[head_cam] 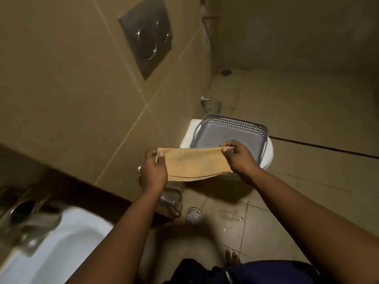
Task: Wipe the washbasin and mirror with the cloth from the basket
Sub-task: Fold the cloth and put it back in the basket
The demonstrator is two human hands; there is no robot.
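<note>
An orange-tan cloth (193, 163) is stretched flat between both hands in mid-air. My left hand (153, 171) pinches its left top corner and my right hand (239, 156) pinches its right top corner. Just behind the cloth, a grey perforated basket (231, 132) sits on the closed white toilet lid (189, 133); nothing shows inside it. The white washbasin (61, 242) lies at the lower left with its chrome tap (26, 214), blurred. No mirror is in view.
A steel flush plate (146, 35) is set in the beige tiled wall. A small metal bin (171, 199) stands by the wall below my left hand, next to a round floor drain (193, 215). Tiled floor spreads to the right.
</note>
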